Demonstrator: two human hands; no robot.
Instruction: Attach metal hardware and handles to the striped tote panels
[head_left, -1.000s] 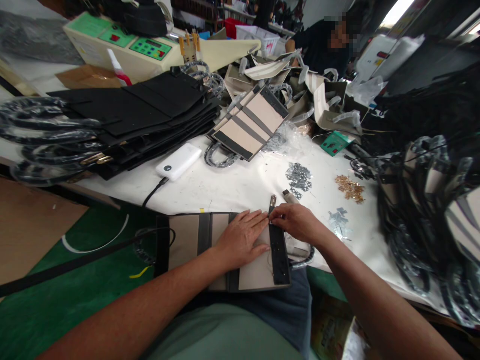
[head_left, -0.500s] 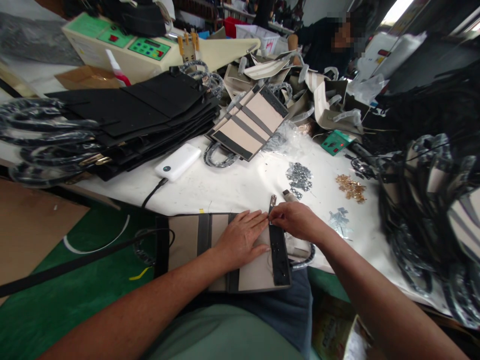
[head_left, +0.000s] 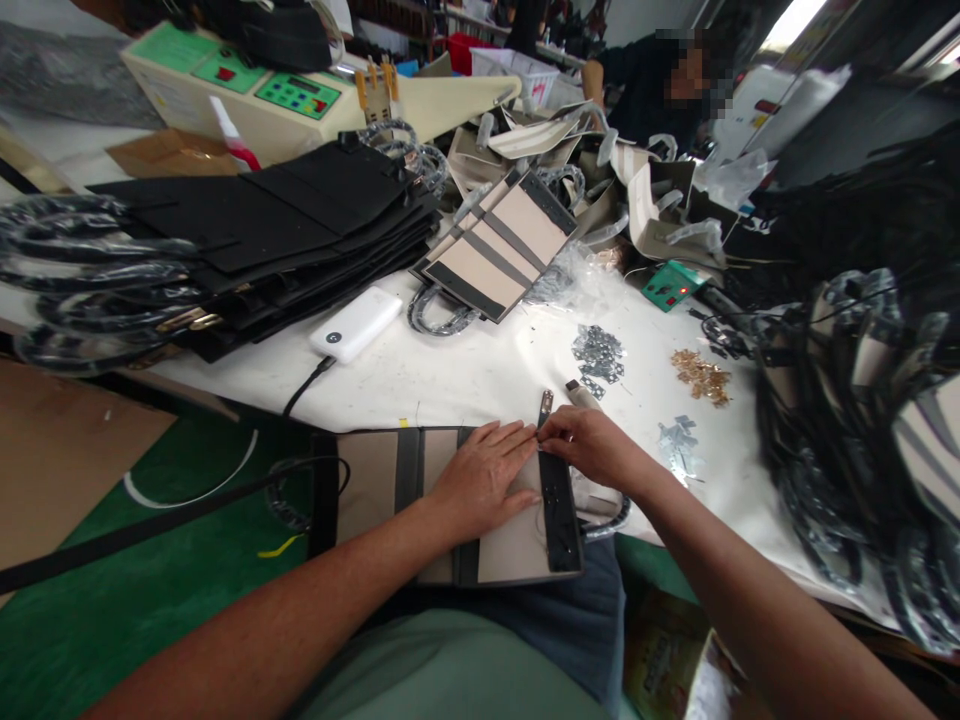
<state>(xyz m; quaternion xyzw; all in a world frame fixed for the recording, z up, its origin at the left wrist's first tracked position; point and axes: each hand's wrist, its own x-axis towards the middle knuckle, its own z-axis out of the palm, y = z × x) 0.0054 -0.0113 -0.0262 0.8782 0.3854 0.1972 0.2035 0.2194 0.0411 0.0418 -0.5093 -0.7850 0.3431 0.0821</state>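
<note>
A beige panel with black strips (head_left: 367, 490) lies across my lap and the table's front edge. Flat on its beige lining rests my left hand (head_left: 484, 480), fingers spread toward the right. My right hand (head_left: 581, 438) is closed in a pinch at the upper end of the black strip (head_left: 559, 515) on the panel's right side; what the fingertips hold is too small to make out. A small metal-ended piece (head_left: 546, 402) sticks up just beyond those fingertips. Behind my right hand lies a dark-tipped object (head_left: 583, 392). A plastic-wrapped handle (head_left: 611, 518) shows at the panel's right edge.
Black panels (head_left: 277, 215) are stacked at the left near a white power bank (head_left: 356, 323). Silver plates (head_left: 598, 353) and gold pieces (head_left: 700, 376) lie in piles on the white table (head_left: 480, 370). Wrapped black handles (head_left: 825, 440) crowd the right. Across the table is a person (head_left: 637, 80).
The arm of the person across the table has shifted slightly. My hands and the panel look almost the same as before.
</note>
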